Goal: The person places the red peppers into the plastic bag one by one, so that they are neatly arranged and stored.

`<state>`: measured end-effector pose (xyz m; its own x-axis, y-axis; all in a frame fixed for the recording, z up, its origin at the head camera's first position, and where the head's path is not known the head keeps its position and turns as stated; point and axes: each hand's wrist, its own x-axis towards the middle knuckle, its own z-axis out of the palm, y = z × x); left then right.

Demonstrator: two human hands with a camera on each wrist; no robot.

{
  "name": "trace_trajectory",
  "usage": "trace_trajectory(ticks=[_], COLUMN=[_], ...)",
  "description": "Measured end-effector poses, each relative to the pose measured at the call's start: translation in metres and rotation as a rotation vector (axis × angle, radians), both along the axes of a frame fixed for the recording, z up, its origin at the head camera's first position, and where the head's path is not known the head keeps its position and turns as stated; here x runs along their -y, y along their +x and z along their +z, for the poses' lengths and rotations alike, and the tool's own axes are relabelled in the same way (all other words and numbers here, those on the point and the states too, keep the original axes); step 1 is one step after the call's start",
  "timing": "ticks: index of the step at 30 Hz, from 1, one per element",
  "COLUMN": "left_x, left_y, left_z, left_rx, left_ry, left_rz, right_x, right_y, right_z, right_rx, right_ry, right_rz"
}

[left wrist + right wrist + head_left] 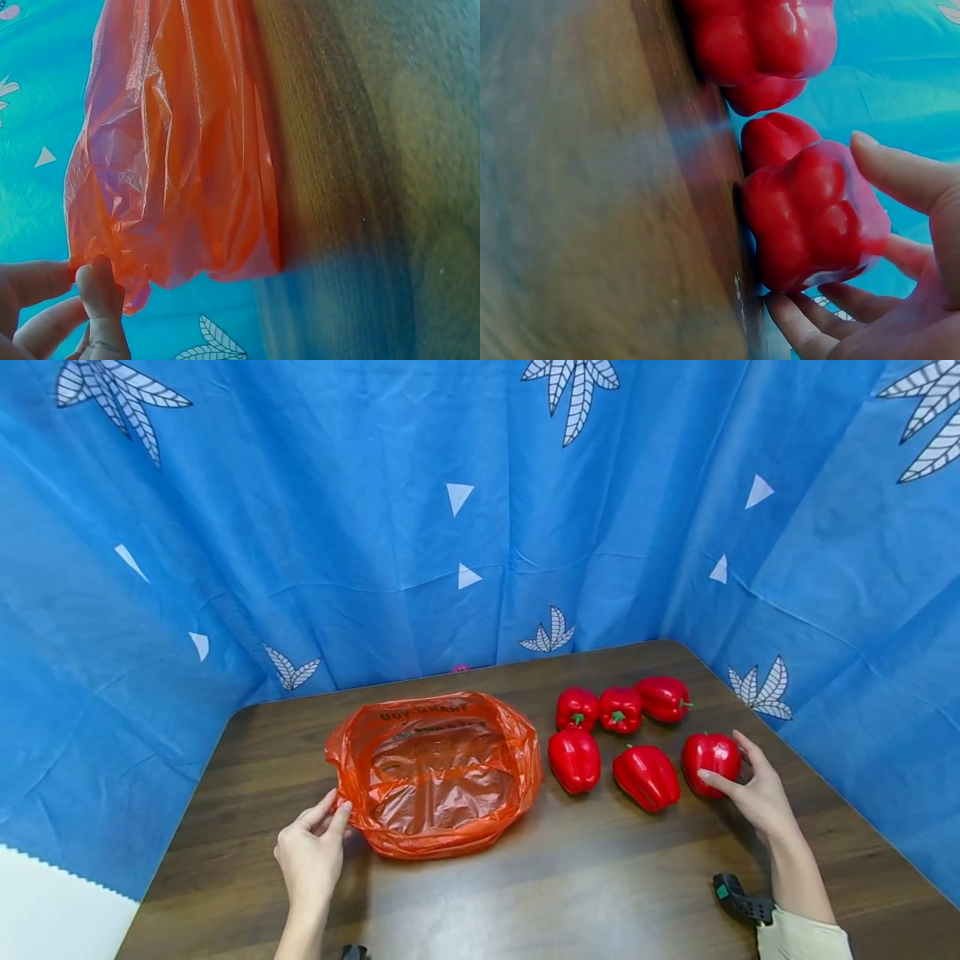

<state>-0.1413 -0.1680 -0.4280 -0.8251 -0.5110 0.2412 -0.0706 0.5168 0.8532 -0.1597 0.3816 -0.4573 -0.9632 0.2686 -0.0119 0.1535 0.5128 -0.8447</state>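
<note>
My left hand (pixel 311 847) pinches the left rim of an orange-red plastic bag (pixel 528 777) between thumb and fingers. The bag stands on the table with its mouth spread wide, and its inside shows only bag film. In the left wrist view, its creased side (pixel 202 165) hangs beside the fingertips (pixel 94 281). On the right, my right hand (pixel 761 793) is spread around the rightmost red bell pepper (pixel 705 758), thumb in front and fingers behind. That pepper sits on the table. The right wrist view shows the thumb (pixel 900 172) fairly straight along its side; firm contact is unclear.
More red bell peppers lie between bag and right hand: one pepper (pixel 648 777) in the front row, another pepper (pixel 574 760) close to the bag, and several behind, including one pepper (pixel 663 698). A blue curtain (pixel 375 527) borders the wooden table (pixel 570 877).
</note>
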Motion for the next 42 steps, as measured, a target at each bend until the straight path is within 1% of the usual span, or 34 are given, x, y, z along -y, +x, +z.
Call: trace_trajectory(ticks=[5, 13, 19, 28, 32, 36, 42], left_x=[0.001, -0.003, -0.004, -0.006, -0.005, -0.005, -0.005], left_y=[0.0, -0.002, -0.003, -0.003, -0.003, -0.003, -0.003], left_z=[-0.001, -0.006, -0.007, -0.009, -0.009, -0.01, -0.011], left_rx=[-0.022, -0.084, -0.099, -0.135, -0.145, -0.153, -0.162], left_ry=[0.016, 0.048, 0.068, 0.09, 0.085, 0.061, 0.046], left_rz=[0.0, -0.007, -0.003, -0.012, -0.005, 0.002, 0.001], right_x=[0.001, -0.002, -0.004, -0.003, -0.002, -0.002, -0.003], right_y=[-0.004, -0.004, -0.005, -0.005, -0.007, -0.008, -0.008], right_z=[-0.002, -0.001, -0.003, -0.005, -0.005, -0.005, -0.004], right_rx=[0.031, 0.068, 0.065, 0.069, 0.075, 0.076, 0.061], right_ry=[0.023, 0.04, 0.055, 0.052, 0.064, 0.077, 0.086], right_rz=[-0.013, -0.033, -0.038, -0.075, -0.085, -0.109, -0.146])
